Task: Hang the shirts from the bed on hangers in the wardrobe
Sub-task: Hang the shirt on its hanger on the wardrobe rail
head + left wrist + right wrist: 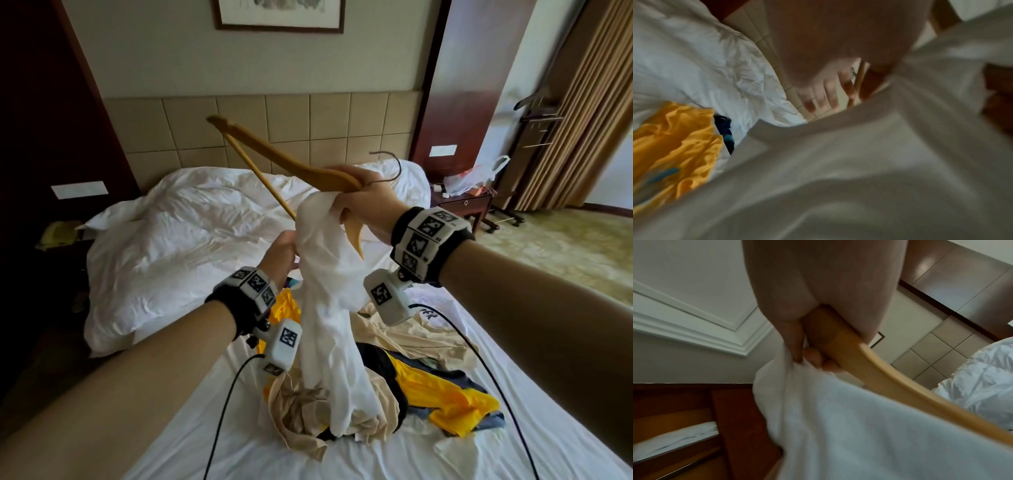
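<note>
A person stands at the foot of a hotel bed (534, 394), both arms raised over a heap of shirts. The right hand (368, 193) holds a wooden hanger (274, 156) at its middle, fingers (813, 357) curled round the wood and pinching a fold of a white shirt (329, 274) against it. The hanger's long axis runs on a slant: one arm rises toward 10 o'clock, pointing at the tiled headboard (308, 126), while the other arm dips toward 6 o'clock behind the cloth. Its metal hook (394, 168) sticks out toward 1 o'clock, above the hand. The white shirt hangs from that grip in a long twisted column, its lower end resting on the heap at 6 o'clock.

The left hand (282, 253) is at 8 o'clock from the hanger's middle, against the shirt's upper edge; in the blurred left wrist view its fingers (828, 94) look spread and fairly straight beside the cloth, and whether they pinch it I cannot tell.

On the bed below lie a beige shirt (301, 407) and a yellow shirt (445, 394), tangled with dark cloth. A rumpled white duvet (178, 240) fills the bed toward 10 o'clock.
</note>
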`<state>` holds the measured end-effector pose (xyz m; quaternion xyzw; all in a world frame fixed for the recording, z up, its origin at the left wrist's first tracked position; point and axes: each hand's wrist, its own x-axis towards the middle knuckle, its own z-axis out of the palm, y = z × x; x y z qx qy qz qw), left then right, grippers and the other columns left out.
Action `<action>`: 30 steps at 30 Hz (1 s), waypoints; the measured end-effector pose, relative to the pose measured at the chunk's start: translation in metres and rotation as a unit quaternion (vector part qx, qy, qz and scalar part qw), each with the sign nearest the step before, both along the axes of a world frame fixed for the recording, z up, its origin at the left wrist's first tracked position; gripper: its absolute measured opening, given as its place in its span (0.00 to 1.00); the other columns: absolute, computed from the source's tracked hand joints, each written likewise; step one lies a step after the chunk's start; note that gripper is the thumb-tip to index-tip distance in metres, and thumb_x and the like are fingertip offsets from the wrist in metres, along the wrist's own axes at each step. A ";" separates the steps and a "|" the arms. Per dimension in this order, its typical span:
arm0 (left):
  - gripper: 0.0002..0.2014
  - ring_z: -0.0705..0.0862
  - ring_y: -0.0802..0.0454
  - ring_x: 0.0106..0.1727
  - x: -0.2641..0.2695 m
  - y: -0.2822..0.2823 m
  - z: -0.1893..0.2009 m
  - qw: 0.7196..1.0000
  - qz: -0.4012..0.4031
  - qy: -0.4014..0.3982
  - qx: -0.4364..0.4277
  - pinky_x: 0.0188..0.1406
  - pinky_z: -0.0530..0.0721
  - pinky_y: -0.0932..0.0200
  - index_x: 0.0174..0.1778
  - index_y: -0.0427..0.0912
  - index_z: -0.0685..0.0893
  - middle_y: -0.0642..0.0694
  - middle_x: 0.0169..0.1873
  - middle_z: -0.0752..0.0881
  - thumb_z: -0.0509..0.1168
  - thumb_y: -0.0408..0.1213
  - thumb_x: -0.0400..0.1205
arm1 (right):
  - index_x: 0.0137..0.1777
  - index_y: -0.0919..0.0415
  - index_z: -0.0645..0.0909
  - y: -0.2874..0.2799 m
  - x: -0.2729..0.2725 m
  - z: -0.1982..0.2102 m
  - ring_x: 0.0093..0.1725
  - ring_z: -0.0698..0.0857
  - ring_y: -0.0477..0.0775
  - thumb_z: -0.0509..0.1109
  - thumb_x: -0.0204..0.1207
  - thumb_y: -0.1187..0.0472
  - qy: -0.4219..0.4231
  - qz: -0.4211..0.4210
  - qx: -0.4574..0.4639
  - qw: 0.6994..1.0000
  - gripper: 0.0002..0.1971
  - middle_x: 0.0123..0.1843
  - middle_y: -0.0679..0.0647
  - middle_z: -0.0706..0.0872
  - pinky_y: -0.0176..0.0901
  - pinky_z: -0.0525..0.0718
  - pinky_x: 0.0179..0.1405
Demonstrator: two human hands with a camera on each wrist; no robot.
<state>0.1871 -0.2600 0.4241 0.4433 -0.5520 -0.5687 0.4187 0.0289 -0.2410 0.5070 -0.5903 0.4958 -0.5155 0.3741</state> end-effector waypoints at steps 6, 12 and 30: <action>0.14 0.83 0.51 0.32 0.012 -0.003 -0.031 0.947 -0.174 -0.269 -0.036 0.34 0.83 0.61 0.32 0.36 0.81 0.49 0.25 0.84 0.63 0.17 0.81 | 0.53 0.51 0.88 0.002 -0.021 -0.011 0.27 0.79 0.56 0.61 0.68 0.84 0.011 -0.039 0.013 0.999 0.28 0.35 0.57 0.83 0.46 0.83 0.28; 0.08 0.85 0.59 0.34 0.031 -0.011 -0.036 0.949 -0.120 -0.274 -0.095 0.38 0.81 0.67 0.42 0.40 0.87 0.46 0.34 0.88 0.66 0.35 0.85 | 0.51 0.54 0.88 0.008 -0.056 -0.027 0.23 0.78 0.52 0.62 0.68 0.84 0.045 -0.088 0.043 0.994 0.26 0.38 0.61 0.83 0.44 0.82 0.27; 0.07 0.83 0.64 0.36 -0.003 -0.002 0.009 0.986 -0.014 -0.088 -0.142 0.41 0.80 0.65 0.51 0.43 0.92 0.53 0.33 0.89 0.68 0.35 0.83 | 0.63 0.60 0.83 0.015 -0.004 -0.043 0.29 0.80 0.38 0.80 0.71 0.71 0.068 -0.006 0.071 0.995 0.20 0.41 0.47 0.82 0.32 0.75 0.28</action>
